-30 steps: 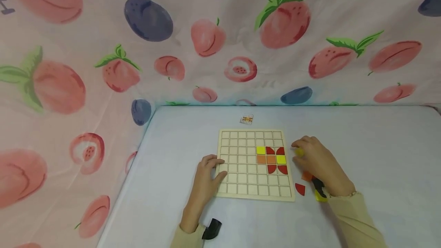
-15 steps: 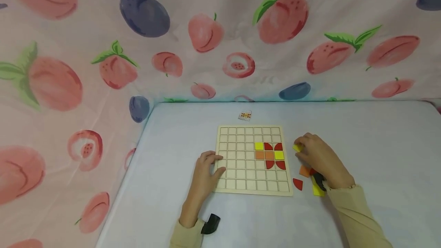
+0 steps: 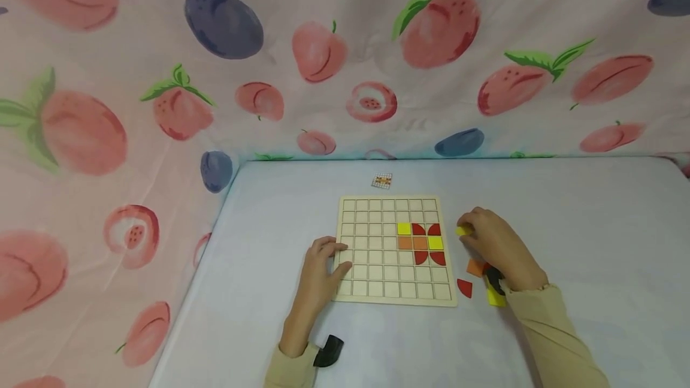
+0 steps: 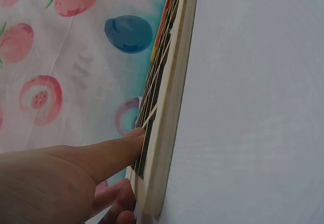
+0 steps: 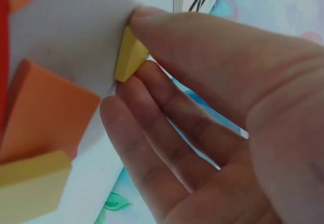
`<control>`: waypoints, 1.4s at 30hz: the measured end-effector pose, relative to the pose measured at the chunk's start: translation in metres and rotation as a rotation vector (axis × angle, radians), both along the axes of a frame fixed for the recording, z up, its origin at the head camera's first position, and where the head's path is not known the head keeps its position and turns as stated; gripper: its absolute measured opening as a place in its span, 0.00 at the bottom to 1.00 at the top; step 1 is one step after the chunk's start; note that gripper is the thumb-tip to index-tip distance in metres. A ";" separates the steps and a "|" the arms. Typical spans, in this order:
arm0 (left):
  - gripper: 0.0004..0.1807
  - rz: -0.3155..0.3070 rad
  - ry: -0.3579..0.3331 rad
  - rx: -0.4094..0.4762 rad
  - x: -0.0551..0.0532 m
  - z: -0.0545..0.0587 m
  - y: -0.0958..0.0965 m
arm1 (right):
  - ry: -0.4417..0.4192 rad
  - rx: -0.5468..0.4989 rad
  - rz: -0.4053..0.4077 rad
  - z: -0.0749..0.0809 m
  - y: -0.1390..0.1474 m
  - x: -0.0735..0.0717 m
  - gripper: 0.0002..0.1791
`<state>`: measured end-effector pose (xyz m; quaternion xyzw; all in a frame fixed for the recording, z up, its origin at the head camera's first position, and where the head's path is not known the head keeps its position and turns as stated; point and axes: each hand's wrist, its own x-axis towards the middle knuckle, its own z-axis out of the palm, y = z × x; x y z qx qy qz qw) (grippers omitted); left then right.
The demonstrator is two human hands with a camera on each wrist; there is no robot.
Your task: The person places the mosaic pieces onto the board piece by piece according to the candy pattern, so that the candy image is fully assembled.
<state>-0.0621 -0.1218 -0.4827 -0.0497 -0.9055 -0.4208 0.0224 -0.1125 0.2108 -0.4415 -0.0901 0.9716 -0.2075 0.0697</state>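
Note:
A square wooden grid board [image 3: 372, 277] lies on the white table. On its right half sit yellow and orange square tiles and several red quarter-round tiles [image 3: 421, 257]. My left hand [image 3: 318, 271] rests at the board's left edge, thumb and fingers spread; in the left wrist view its thumb [image 4: 119, 150] touches the top of the frame. To the right of the board, my right hand [image 3: 498, 244] pinches a small yellow tile [image 5: 130, 57] between thumb and fingers.
Loose tiles lie below my right hand: an orange one [image 3: 475, 267], a red quarter-round [image 3: 465, 288] and a yellow one [image 3: 496, 298], partly hidden by the wrist strap. Behind the board is a small pattern card [image 3: 382, 181]. A fruit-print curtain [image 3: 323, 112] hangs along the back and left.
My right hand has turned slightly, so more of the pinched yellow tile shows beyond the fingertips. The left hand stays on the board's edge. The head view has shifted a little.

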 end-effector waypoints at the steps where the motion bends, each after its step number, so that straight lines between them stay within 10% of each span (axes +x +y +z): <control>1: 0.18 -0.001 0.000 0.001 0.000 0.000 0.000 | -0.002 0.001 -0.001 0.000 0.000 0.000 0.14; 19: 0.17 0.003 0.002 -0.017 -0.001 -0.001 -0.001 | 0.016 -0.082 -0.080 0.002 -0.005 0.005 0.12; 42: 0.17 -0.002 -0.008 -0.003 0.001 -0.001 -0.001 | 0.089 -0.143 0.032 0.025 -0.054 0.018 0.08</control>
